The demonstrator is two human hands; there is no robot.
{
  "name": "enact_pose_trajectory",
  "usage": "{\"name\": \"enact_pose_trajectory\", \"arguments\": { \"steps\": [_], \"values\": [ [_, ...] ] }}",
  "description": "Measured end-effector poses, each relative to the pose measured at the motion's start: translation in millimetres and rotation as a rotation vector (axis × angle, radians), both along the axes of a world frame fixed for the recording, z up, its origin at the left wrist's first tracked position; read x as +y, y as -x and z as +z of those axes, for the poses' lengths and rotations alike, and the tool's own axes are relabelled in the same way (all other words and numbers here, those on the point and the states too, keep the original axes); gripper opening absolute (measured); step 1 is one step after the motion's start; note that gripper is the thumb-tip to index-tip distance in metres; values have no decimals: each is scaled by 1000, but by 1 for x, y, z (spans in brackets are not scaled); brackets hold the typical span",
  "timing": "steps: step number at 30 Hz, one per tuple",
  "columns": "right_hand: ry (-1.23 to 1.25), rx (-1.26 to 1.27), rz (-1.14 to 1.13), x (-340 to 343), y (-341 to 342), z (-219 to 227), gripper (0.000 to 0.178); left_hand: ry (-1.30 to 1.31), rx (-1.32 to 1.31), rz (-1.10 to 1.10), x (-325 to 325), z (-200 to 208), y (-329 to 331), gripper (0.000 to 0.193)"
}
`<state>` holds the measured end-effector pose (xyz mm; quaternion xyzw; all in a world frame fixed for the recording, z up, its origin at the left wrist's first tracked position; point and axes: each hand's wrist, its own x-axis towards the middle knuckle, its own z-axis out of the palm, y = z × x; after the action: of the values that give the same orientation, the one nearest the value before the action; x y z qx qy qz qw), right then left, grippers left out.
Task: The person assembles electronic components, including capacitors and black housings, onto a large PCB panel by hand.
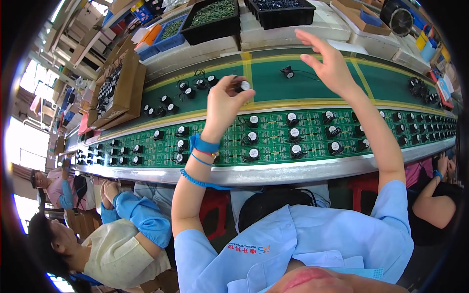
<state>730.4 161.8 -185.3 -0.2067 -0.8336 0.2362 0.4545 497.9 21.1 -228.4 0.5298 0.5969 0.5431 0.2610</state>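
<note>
My left hand (222, 107) is pinched around a small black round component (245, 86) with a white disc top, held above the far green strip of the bench. My right hand (330, 66) is raised over the same strip with its fingers stretched out and nothing in them. Just left of that hand lies a loose black component with a thin black wire (287, 73). Below both hands runs a row of green circuit boards (271, 128), with similar white-topped black components standing on them. My left wrist wears a blue band (205, 145) and a coiled blue cord.
More loose components (189, 92) lie left of my left hand, beside a cardboard box (128, 93) full of them. A black bin (207, 28) of green parts and a second black bin (283, 22) stand at the back. Co-workers sit on both sides.
</note>
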Motion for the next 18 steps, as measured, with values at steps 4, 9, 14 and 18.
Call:
{"name": "enact_pose_trajectory", "arguments": {
  "steps": [4,9,14,18],
  "values": [
    [2,-571,-144,38,4,-34,40,-1,149,162,22,-33,38,39],
    [247,-540,-171,45,8,-30,42,77,700,320,40,-26,41,47],
    [109,-673,-175,10,20,-16,40,37,621,318,55,-33,50,60],
    [-70,-918,-217,10,20,-24,19,88,660,243,59,-28,54,52]
  ]
}}
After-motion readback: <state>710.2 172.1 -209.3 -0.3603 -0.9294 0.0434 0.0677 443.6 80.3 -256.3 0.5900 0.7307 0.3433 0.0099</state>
